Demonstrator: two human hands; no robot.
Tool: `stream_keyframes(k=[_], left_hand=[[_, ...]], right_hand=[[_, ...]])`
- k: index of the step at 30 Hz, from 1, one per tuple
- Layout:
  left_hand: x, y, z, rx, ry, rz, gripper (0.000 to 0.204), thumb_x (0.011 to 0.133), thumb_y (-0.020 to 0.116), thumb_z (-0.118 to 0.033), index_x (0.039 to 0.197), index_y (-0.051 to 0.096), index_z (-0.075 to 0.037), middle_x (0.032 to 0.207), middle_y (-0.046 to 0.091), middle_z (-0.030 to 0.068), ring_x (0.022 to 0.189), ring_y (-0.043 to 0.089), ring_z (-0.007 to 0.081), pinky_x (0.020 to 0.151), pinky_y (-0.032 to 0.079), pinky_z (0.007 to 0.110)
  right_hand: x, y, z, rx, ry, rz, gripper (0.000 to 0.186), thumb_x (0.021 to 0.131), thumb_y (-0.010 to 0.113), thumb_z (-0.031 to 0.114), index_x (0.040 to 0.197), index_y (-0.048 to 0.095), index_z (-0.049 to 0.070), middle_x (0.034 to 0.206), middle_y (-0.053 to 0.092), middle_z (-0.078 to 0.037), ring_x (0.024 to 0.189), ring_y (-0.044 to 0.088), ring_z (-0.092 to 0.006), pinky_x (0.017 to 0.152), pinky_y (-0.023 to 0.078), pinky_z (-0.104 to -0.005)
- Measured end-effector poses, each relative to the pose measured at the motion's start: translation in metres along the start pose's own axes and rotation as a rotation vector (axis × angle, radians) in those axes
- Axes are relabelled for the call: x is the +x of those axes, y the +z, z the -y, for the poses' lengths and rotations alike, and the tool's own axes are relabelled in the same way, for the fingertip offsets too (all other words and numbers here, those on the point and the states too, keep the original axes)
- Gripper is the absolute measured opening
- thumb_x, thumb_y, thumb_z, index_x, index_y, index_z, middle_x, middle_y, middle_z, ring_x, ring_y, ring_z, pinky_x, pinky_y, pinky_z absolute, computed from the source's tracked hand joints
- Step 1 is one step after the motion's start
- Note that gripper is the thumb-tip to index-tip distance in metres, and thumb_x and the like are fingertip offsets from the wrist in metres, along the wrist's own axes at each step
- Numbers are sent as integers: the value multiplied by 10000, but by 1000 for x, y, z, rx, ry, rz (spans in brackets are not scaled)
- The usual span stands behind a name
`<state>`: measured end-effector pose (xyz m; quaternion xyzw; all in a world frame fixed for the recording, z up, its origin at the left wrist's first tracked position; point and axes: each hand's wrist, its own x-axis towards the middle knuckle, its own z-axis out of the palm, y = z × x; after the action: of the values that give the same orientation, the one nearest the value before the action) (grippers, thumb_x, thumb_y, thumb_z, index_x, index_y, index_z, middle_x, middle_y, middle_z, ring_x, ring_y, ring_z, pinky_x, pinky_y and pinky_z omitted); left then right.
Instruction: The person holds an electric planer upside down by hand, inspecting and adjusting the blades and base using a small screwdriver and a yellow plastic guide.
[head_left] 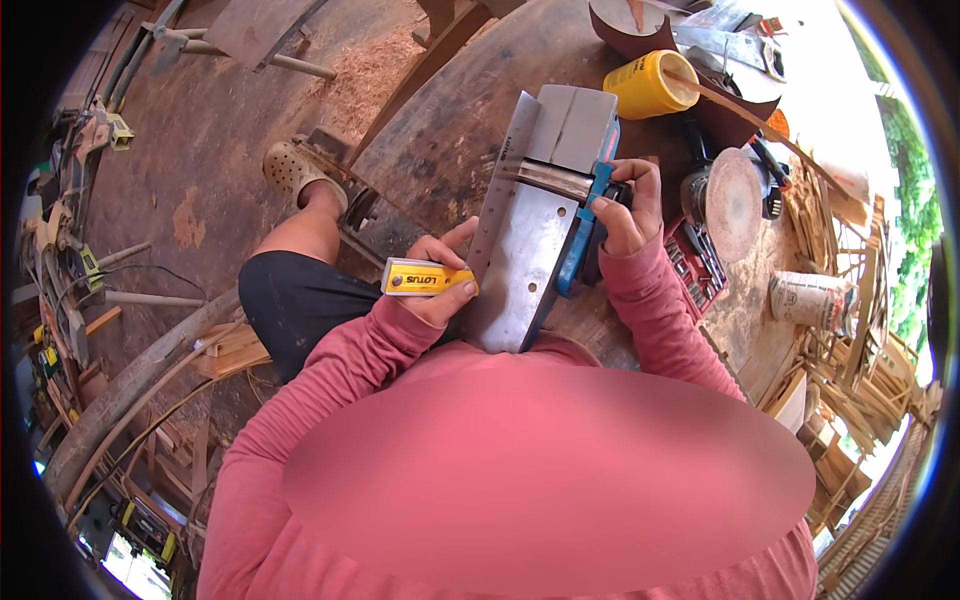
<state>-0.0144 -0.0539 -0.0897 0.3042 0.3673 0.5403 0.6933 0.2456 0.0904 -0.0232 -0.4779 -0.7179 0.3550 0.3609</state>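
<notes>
An electric planer point(513, 262) lies upside down in front of me, its metal sole facing up and its blue housing along the right side. The cutter drum point(553, 180) shows in the gap between the two sole plates. My left hand point(440, 268) is closed on the yellow handle of a try square point(415, 279). The square's long marked metal blade stretches away from me along the planer's left edge. At the right, my right hand point(632, 208) grips the planer's side by the drum, thumb on the blue housing; some of its fingertips are hidden.
Beyond the planer lie a yellow tub point(640, 85), a handsaw point(728, 42) and curled brown sandpaper point(630, 38). At the right sit an angle grinder with a round disc point(735, 205), a red tool case point(690, 268) and a white bucket point(803, 300). Scrap wood point(850, 390) is piled farther right.
</notes>
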Motion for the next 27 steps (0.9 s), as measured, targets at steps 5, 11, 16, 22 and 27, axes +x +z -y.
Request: stream_keyframes(k=[5, 11, 16, 22, 27], left_hand=[[-1, -2, 0, 27, 4, 13, 358, 943, 679, 115, 1153, 475, -91, 1687, 381, 228, 993, 643, 83, 891, 538, 265], [-1, -1, 0, 44, 2, 10, 359, 943, 681, 112, 1156, 474, -89, 1684, 380, 242, 994, 646, 83, 892, 538, 267], [-2, -1, 1, 52, 13, -1, 354, 945, 674, 115, 1159, 474, -84, 1686, 383, 241, 910, 613, 50, 839, 523, 248], [-2, 0, -1, 74, 10, 1, 349, 946, 676, 112, 1157, 477, -83, 1682, 394, 230, 900, 610, 51, 834, 519, 244], [-3, 0, 0, 48, 1, -6, 345, 944, 669, 119, 1150, 481, -85, 1681, 405, 209, 922, 615, 54, 842, 524, 245]], right_hand=[[0, -1, 3, -2, 7, 10, 315, 796, 669, 37, 1089, 554, 10, 1176, 496, -129, 1018, 521, -255, 916, 482, -358], [-1, 1, 3, 55, 102, -25, 339, 802, 655, 40, 1120, 547, 1, 1161, 496, -113, 983, 514, -225, 902, 480, -331], [0, 0, 6, 69, 104, -50, 298, 799, 666, 21, 1078, 561, 19, 1160, 501, -121, 974, 522, -242, 898, 484, -333], [-1, -2, 1, -62, -42, 1, 240, 778, 707, -14, 969, 573, 44, 1172, 509, -146, 986, 536, -287, 880, 500, -364], [0, -2, 4, -53, -3, 8, 252, 773, 711, -20, 975, 572, 42, 1179, 509, -146, 1005, 535, -280, 867, 503, -377]])
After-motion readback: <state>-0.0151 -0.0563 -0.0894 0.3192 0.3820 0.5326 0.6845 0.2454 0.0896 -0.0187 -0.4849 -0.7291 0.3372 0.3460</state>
